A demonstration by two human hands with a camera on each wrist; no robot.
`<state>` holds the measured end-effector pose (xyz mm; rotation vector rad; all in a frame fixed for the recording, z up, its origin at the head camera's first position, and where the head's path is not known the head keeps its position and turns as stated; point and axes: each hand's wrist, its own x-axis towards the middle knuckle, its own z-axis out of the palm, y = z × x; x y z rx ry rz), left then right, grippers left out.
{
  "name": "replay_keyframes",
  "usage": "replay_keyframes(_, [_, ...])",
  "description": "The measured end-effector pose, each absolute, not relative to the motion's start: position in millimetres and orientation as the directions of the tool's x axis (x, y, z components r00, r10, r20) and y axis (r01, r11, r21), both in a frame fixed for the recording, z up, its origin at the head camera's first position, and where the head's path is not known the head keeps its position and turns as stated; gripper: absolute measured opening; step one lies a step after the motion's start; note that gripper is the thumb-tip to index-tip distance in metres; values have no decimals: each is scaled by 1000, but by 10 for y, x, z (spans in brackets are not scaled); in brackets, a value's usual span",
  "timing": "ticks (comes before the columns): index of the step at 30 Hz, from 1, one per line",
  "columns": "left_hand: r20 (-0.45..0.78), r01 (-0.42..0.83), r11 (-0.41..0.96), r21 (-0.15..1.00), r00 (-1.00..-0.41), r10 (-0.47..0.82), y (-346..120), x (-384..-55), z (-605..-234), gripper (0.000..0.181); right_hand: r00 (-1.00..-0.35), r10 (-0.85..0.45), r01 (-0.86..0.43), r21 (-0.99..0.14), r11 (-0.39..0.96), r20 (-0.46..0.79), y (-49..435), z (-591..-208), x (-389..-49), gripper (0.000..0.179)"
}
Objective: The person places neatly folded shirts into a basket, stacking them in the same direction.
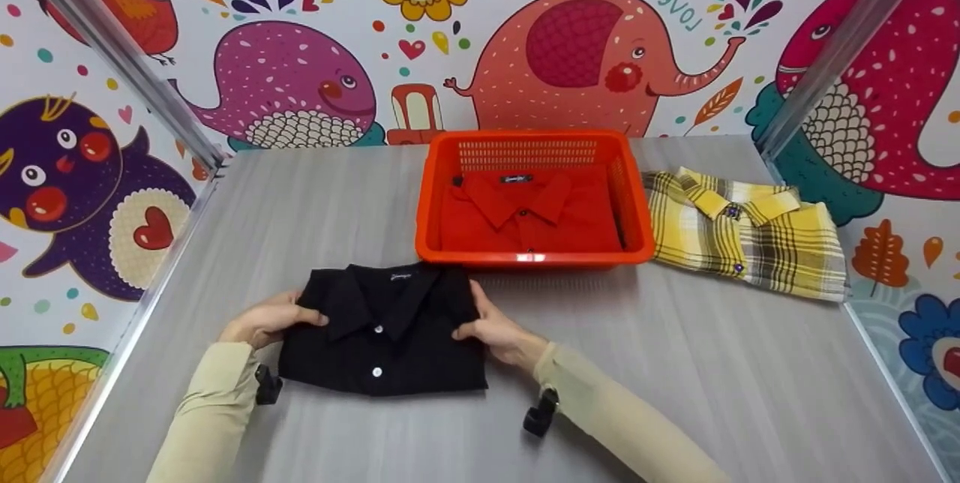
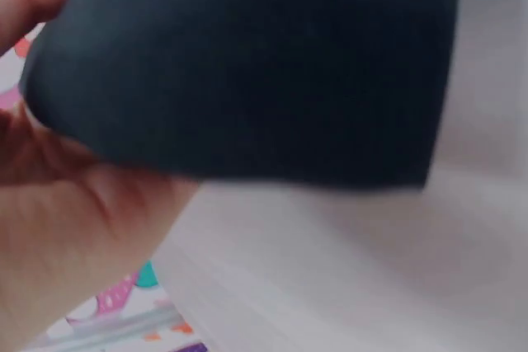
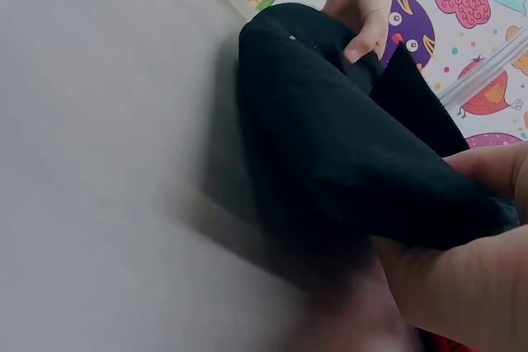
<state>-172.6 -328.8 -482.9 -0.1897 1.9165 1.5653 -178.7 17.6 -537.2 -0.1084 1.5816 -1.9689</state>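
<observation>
Both hands hold a folded black shirt [image 1: 420, 352] with a collar and white buttons, in front of the basket in the head view. My left hand [image 1: 271, 319] grips its left side, thumb on top and fingers beneath. On the opposite side my right hand [image 1: 499, 329] pinches the edge the same way. The right wrist view shows the shirt [image 3: 330, 138] raised off the table, its shadow beside it. In the left wrist view the dark cloth [image 2: 264, 80] lies between thumb and fingers; the fingertips under it are hidden.
An orange-red plastic basket [image 1: 532, 258] stands behind the shirt with a folded red shirt [image 1: 487, 224] inside. To its right a folded yellow plaid shirt [image 1: 750, 235] lies on the grey table [image 1: 712, 363]. Printed walls and metal posts [image 1: 825, 48] border the table.
</observation>
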Motion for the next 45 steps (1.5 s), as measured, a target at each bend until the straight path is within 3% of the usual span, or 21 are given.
replay_keyframes(6, [-528,-452,279,847,-776,345,-3046,-1733,-4829,71,-816,-485,417,-902,-114,-316,491,-5410,-1719,105])
replay_keyframes(15, [-486,-447,196,873,-762,428,-2779,-1638,-4892,79,-820,-483,397,-913,-92,-308,945,-5369,-1579,105])
replay_keyframes(23, [-412,-355,208,911,-773,482,-2512,-1644,-4999,74,-822,-494,387,-914,-120,-283,1280,-5357,-1445,59])
replay_keyframes(27, [-382,-324,202,924,-776,503,-2382,-1648,-5027,73,-836,-485,360,-924,-129,-258,1437,-5353,-1408,50])
replay_keyframes(39, [-319,-237,214,948,-747,584,-2110,-1646,-5110,95,-862,-459,299,-947,-116,-216,1853,-5331,-1295,67])
replay_keyframes(45, [-356,-244,269,931,-765,536,-2010,-1626,-5103,106,-874,-441,277,-954,-111,-202,2011,-5318,-1236,67])
